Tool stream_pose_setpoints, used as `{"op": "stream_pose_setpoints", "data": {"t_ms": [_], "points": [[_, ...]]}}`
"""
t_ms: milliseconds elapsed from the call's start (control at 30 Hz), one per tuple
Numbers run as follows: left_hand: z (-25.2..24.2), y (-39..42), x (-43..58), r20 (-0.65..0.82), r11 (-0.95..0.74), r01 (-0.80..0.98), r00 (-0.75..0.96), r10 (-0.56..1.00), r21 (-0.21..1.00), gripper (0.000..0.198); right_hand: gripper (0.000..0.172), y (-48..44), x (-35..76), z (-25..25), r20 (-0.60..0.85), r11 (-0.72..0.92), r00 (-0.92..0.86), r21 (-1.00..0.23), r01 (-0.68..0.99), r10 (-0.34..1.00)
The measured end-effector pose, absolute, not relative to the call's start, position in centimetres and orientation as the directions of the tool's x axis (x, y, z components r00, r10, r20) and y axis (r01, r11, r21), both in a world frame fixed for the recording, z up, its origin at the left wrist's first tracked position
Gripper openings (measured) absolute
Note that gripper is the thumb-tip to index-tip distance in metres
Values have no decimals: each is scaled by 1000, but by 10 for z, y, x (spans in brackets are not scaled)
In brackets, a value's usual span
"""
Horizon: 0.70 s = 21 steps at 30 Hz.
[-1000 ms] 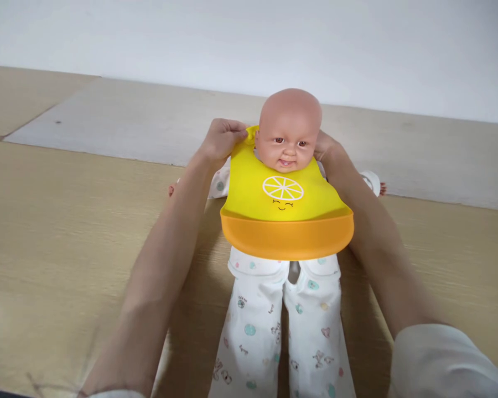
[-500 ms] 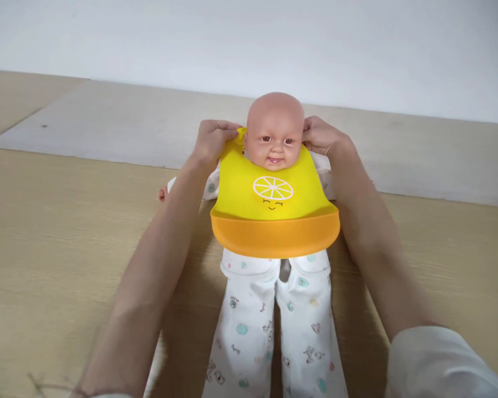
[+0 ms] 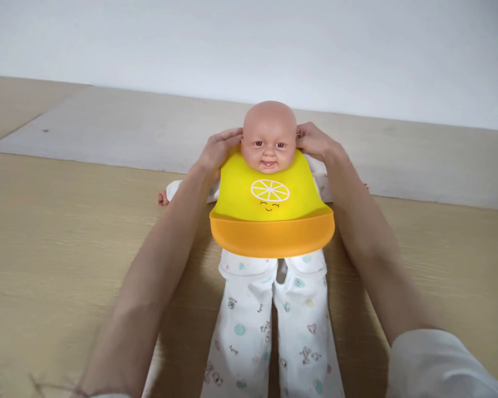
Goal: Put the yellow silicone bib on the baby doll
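Yellow silicone bib (image 3: 269, 193): around the neck of a baby doll (image 3: 269, 135), lying on its chest, orange pocket lip across its waist | my left hand (image 3: 219, 149) and my right hand (image 3: 315, 141): curled narrow either side of the doll's neck, any grip on the bib hidden, cannot tell | doll: on its back, printed white sleepsuit (image 3: 240, 326), on a wooden table (image 3: 66, 265), pale board (image 3: 108, 130) beyond

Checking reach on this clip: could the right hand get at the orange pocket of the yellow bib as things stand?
Probably yes. The right hand sits beside the baby doll's head, and nothing lies over the yellow bib's orange pocket. The right forearm runs alongside it, not across.
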<state>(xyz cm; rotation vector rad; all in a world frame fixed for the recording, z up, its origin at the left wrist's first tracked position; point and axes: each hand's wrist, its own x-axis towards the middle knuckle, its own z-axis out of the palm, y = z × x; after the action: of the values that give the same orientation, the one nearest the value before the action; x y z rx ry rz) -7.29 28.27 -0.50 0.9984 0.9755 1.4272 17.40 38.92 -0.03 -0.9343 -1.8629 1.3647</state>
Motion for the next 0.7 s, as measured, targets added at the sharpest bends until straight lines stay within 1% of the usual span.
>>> {"op": "stream_pose_setpoints", "data": {"t_ms": [100,233,300,400,567,700], "points": [[-4,280,-72,70,-65,-329,2,998,942,25,12,390,172,0,107,260,-507,-935,241,855],[-4,278,-71,65,-58,-333,9,998,941,29,7,388,167,5,127,326,-457,-862,387,880],[-4,278,-71,55,-48,-326,14,998,944,31,6,388,167,7,152,365,-456,-829,424,877],[-4,277,-72,55,-44,-312,26,998,949,32,8,389,167,9,191,402,-462,-815,418,866],[-6,279,-73,92,-67,-325,64,994,943,24,8,390,168,10,204,416,-475,-818,398,856],[-6,278,-71,74,-62,-300,29,997,952,29,8,389,167,14,199,420,-470,-800,429,860]]}}
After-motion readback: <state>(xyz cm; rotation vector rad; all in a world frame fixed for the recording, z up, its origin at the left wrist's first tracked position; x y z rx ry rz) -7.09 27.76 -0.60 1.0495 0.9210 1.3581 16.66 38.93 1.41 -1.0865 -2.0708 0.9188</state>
